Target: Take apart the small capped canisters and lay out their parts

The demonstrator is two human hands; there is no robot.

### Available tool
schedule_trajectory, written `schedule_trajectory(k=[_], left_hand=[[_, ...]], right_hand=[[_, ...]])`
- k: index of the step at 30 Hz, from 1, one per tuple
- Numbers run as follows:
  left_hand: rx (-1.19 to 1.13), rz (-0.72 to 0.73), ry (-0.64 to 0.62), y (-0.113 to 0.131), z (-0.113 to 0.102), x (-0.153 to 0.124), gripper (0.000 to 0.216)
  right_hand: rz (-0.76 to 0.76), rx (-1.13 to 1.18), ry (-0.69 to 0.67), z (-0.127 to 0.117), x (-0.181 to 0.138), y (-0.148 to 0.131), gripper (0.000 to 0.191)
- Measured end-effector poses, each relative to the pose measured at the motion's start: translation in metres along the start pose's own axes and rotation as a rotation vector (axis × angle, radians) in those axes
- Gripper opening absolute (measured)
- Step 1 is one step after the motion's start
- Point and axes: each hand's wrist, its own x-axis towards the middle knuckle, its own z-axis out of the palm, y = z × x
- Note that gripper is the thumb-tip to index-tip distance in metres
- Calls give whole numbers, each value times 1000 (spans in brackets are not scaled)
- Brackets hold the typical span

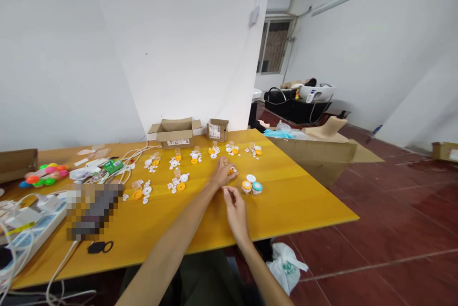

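My left hand (222, 173) reaches across the yellow table with its fingers apart, over a small group of white pieces and an orange ring (232, 171). Whether the fingertips touch those pieces is hard to see. Closer to me, my right hand (235, 206) has thumb and fingers pinched together; anything between them is too small to make out. Just right of the hands stand three small clear jars with lids: a white-lidded jar (251, 179), an orange-lidded jar (246, 186) and a teal-lidded jar (256, 187).
Several sets of clear cups, white discs and orange rings (181, 186) lie on the table (286, 201). Cardboard boxes (175, 133) stand by the wall. Leftward are a power strip (39, 229), cables, colourful balls (46, 174) and a pixelated dark object (95, 213). A plastic bag (286, 268) is below.
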Motion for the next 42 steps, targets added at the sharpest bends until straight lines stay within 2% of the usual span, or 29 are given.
schedule_trajectory(k=[6,14,21,27,33,37,42], left_hand=[[-77,91,-87,9,7,14,18],[-186,179,-193,19,31,42,19],[-251,204,-278,25,45,58,26],[-278,266,-291,21,56,66,27],[-312,335,-294,25,54,67,34],[-358,296,-362,29,49,68,53],[-514,157,-328,29,52,79,60]], right_hand=[[24,-19,3,0,-5,-3,36],[12,-35,46,-3,-8,-4,33],[45,-38,65,-4,-10,-3,33],[49,-46,57,-5,-12,-4,31],[42,-54,54,-5,-13,-4,30],[55,-50,45,-5,-14,-3,30],[54,-22,60,-4,-14,-3,28]])
